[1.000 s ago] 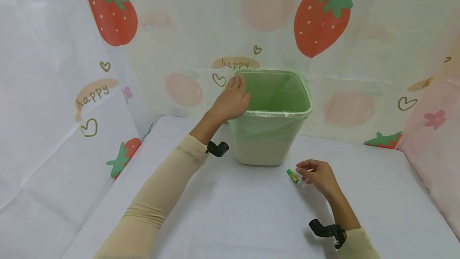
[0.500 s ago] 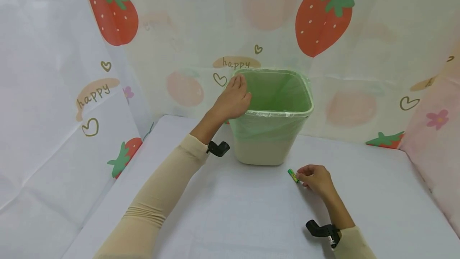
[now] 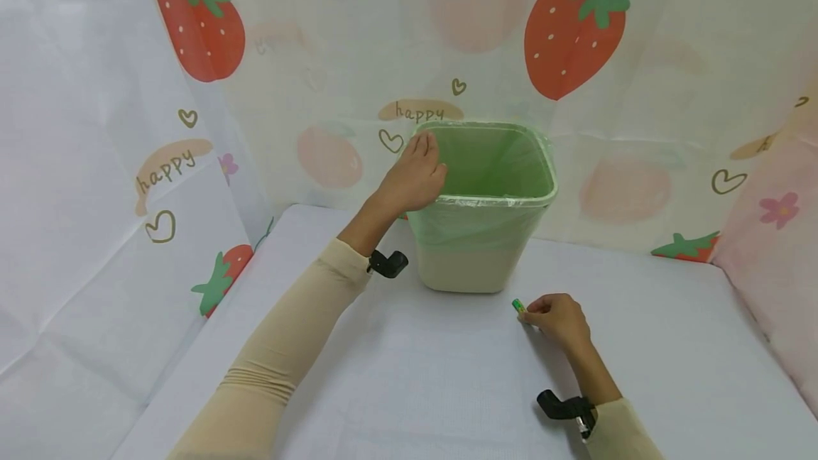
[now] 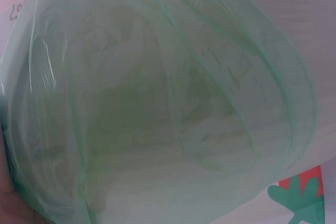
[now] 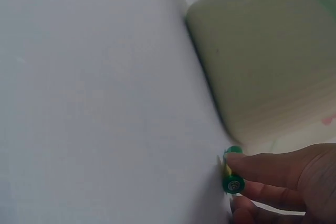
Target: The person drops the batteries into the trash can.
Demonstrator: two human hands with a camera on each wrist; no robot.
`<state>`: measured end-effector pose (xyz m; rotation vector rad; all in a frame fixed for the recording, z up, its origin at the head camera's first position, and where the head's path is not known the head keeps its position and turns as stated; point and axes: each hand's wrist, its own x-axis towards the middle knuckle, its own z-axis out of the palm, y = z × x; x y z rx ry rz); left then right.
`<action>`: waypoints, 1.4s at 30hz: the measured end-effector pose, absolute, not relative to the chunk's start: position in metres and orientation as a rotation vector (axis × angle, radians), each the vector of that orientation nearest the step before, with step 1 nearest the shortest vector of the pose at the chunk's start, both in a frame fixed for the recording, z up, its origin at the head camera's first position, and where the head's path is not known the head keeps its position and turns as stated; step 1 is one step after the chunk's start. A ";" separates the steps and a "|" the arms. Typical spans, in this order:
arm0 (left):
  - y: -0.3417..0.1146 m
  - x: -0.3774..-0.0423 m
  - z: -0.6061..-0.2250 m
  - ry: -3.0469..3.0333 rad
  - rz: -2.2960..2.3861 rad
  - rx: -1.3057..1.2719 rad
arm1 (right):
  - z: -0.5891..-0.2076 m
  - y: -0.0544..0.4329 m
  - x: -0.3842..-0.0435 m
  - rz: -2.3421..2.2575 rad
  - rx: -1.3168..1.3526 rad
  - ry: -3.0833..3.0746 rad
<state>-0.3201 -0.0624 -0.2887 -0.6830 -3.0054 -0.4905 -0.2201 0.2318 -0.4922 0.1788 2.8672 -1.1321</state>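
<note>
A pale trash bin [image 3: 466, 261], lined with a thin green plastic bag [image 4: 131, 103], stands upright on the white table. My left hand [image 3: 412, 179] grips the bin's left rim through the bag; only a sliver of it shows at the left wrist view's edge. In front of the bin's right corner is a small green and yellow battery [image 3: 517, 304], which my right hand [image 3: 562, 319] pinches between thumb and fingers. The right wrist view shows one round end of the battery [image 5: 233, 184] beside the thumb, close to the tabletop.
White cloth [image 3: 396, 375] covers the table. Behind it hangs a curtain [image 3: 358, 41] printed with strawberries and hearts, and a pinkish one [image 3: 776, 254] is at the right. Black wrist cameras sit on both forearms.
My right hand has moved slightly left and down onto the battery and now pinches it; before, the fingers were just beside it. The left hand and the bin have stayed put.
</note>
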 end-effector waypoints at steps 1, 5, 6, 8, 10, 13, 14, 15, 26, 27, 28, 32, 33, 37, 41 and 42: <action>-0.062 -0.320 -0.288 -3.005 -0.487 -0.683 | -0.492 0.232 -0.220 -1.122 0.179 2.872; -0.062 -0.318 -0.286 -3.000 -0.490 -0.686 | -0.491 0.232 -0.221 -1.108 0.183 2.855; -0.062 -0.318 -0.286 -3.001 -0.487 -0.686 | -0.491 0.232 -0.221 -1.106 0.180 2.846; -0.063 -0.317 -0.285 -3.002 -0.479 -0.687 | -0.488 0.232 -0.221 -1.100 0.165 2.825; -0.062 -0.318 -0.284 -3.004 -0.466 -0.688 | -0.485 0.232 -0.220 -1.098 0.151 2.793; -0.062 -0.318 -0.284 -3.005 -0.460 -0.689 | -0.479 0.232 -0.217 -1.117 0.098 2.728; -0.062 -0.318 -0.284 -3.005 -0.466 -0.687 | -0.478 0.232 -0.216 -1.135 0.076 2.699; -0.062 -0.318 -0.285 -3.005 -0.471 -0.684 | -0.477 0.232 -0.215 -1.160 0.052 2.669; -0.063 -0.318 -0.290 -2.991 -0.550 -0.678 | -0.462 0.236 -0.211 -1.348 -0.188 2.506; -0.063 -0.318 -0.291 -2.989 -0.552 -0.678 | -0.459 0.235 -0.210 -1.355 -0.204 2.511; -0.063 -0.318 -0.291 -2.987 -0.553 -0.679 | -0.456 0.235 -0.210 -1.358 -0.221 2.518; -0.063 -0.320 -0.292 -2.979 -0.558 -0.685 | -0.442 0.232 -0.208 -1.384 -0.268 2.529; -0.063 -0.320 -0.292 -2.980 -0.558 -0.685 | -0.439 0.231 -0.208 -1.389 -0.280 2.528; -0.063 -0.321 -0.291 -2.986 -0.538 -0.693 | -0.424 0.228 -0.203 -1.424 -0.327 2.519; -0.063 -0.321 -0.291 -2.979 -0.526 -0.704 | -0.408 0.226 -0.196 -1.449 -0.357 2.525; -0.063 -0.321 -0.291 -2.978 -0.525 -0.705 | -0.405 0.225 -0.195 -1.453 -0.361 2.529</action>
